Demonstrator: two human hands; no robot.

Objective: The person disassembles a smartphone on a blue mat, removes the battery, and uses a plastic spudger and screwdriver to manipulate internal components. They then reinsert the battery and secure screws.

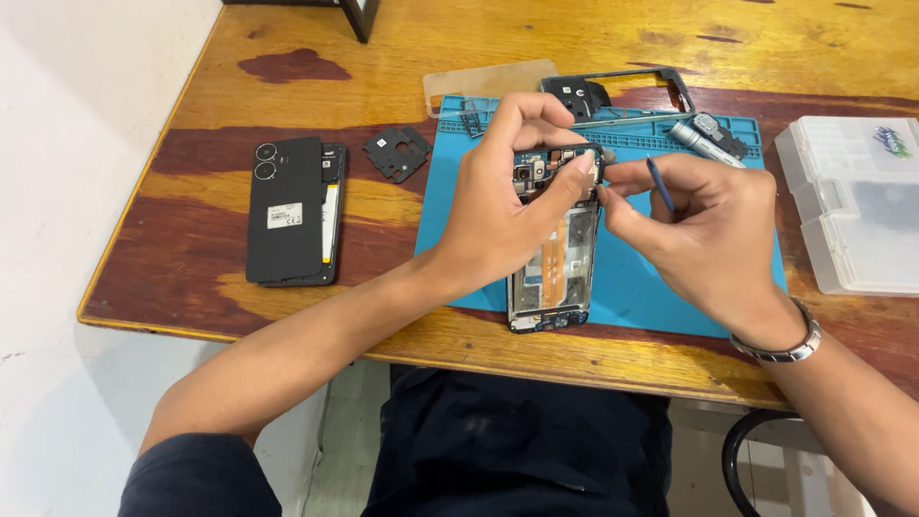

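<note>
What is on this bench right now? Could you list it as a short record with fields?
Surface: wooden table with a blue work mat
Left hand: grips the top of an opened phone
Right hand: holds a thin blue tool at the phone's upper edge
Left of mat: black phone, small black cover piece
Right of mat: clear plastic box

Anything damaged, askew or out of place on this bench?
Nothing is spilled or broken. The opened phone, gripped by the left hand, overhangs the blue mat. Its black back cover lies skewed over a battery.
</note>
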